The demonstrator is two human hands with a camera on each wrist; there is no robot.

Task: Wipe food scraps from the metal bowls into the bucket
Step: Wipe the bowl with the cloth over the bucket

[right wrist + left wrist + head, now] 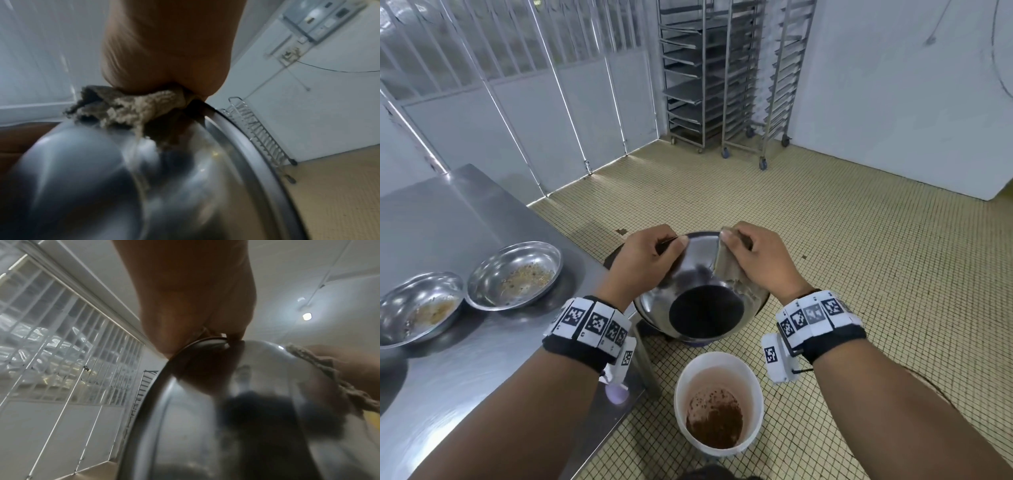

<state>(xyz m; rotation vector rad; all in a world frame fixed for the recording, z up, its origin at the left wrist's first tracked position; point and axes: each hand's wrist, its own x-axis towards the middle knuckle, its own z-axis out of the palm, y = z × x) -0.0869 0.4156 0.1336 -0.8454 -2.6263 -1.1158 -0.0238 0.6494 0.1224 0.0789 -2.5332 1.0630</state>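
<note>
Glossy metal bowl (pixel 690 270) — rough cloth (pixel 732 270).

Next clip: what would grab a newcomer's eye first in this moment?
The metal bowl held tilted above the white bucket, the left hand pinching its rim and the right hand pressing a beige cloth inside it. Next, two scrap-flecked bowls waiting on the steel table at left.

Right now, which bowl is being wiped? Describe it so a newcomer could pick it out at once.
Start at the steel table on the left, then look past its corner, above the white bucket on the tiled floor. The wiped bowl is tilted in mid-air there, the left hand gripping its rim, the right hand pressing a cloth inside. Unlike the two scrap-flecked bowls on the table, it looks clean.
</note>
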